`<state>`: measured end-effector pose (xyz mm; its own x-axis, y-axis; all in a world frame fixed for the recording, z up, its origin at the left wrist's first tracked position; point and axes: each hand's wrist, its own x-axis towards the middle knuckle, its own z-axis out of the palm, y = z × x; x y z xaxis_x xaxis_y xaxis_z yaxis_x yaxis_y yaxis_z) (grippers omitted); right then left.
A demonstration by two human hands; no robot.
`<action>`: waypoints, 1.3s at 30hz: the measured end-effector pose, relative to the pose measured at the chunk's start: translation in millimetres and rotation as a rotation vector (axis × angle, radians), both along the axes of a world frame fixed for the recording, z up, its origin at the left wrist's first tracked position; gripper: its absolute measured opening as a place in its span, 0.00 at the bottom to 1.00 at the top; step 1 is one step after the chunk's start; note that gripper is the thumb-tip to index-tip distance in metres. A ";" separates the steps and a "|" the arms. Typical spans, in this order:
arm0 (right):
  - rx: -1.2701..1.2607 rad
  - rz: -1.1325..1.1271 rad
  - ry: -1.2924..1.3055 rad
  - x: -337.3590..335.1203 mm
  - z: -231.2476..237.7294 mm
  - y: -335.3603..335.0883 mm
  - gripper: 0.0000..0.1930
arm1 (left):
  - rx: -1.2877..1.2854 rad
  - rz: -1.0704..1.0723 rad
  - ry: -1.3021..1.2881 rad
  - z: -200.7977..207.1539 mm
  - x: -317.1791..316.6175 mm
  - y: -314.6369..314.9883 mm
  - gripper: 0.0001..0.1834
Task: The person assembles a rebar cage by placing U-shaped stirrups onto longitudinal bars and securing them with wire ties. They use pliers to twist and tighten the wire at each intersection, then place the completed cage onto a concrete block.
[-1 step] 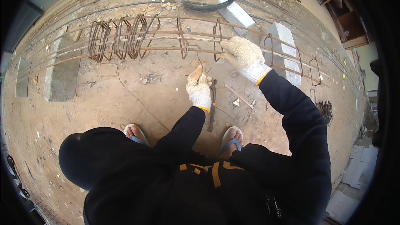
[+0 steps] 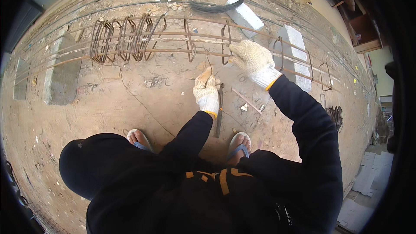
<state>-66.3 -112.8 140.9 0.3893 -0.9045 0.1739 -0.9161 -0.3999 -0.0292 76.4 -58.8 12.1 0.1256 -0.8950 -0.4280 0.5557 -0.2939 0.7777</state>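
Note:
My left hand (image 2: 205,92), in a cream knitted glove, pinches a short tie wire (image 2: 209,59) that sticks up towards the rebar cage. Beside its fingers is a long dark metal tool (image 2: 219,119), perhaps pincers; whether the hand touches it I cannot tell. My gloved right hand (image 2: 251,58) is closed at the front long bar (image 2: 173,51) of the cage, next to a rectangular stirrup (image 2: 224,43). Its fingertips partly hide what they grip. Further left, several stirrups (image 2: 125,39) are bunched together around the bars.
Concrete blocks (image 2: 65,76) (image 2: 294,52) stand under the cage at left and right. Beyond it are a coil of black wire (image 2: 214,8) and another pale block (image 2: 245,16). A loose wire (image 2: 138,99) trails over the dirt. Bundled dark wires (image 2: 336,117) lie at right.

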 end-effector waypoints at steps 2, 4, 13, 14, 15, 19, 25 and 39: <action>-0.035 0.007 0.029 4.1 2.0 2.5 0.13 | -0.059 -0.035 -0.005 1.8 -2.5 -2.3 0.17; 0.025 -0.020 0.056 4.8 4.3 2.7 0.14 | -0.123 -0.024 0.018 5.1 -6.0 -5.3 0.16; 0.063 0.004 -0.134 -4.9 0.3 -2.1 0.19 | -0.231 -0.218 0.050 15.2 -2.9 -30.7 0.14; 0.041 0.013 -0.160 -5.5 -0.9 -1.9 0.21 | -0.244 -0.235 0.075 15.3 -2.8 -32.2 0.15; 0.064 0.001 -0.163 -5.9 -1.9 -1.1 0.19 | -0.253 -0.263 0.076 14.9 -2.4 -34.6 0.14; 0.078 0.004 -0.134 -6.5 -4.4 0.1 0.17 | -0.331 -0.355 0.079 11.9 0.5 -46.2 0.12; 0.053 0.005 -0.126 -2.7 -2.9 0.7 0.17 | -0.323 -0.370 0.148 6.3 1.0 -52.3 0.09; 0.109 -0.024 -0.117 -2.7 2.0 -3.4 0.20 | -0.419 -0.392 0.085 6.6 -2.5 -54.8 0.13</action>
<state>-69.0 -116.3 143.0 0.3499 -0.9295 0.1168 -0.9133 -0.3663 -0.1782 73.8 -113.6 18.8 -0.2683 -0.9631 -0.0215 0.5328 -0.1670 0.8296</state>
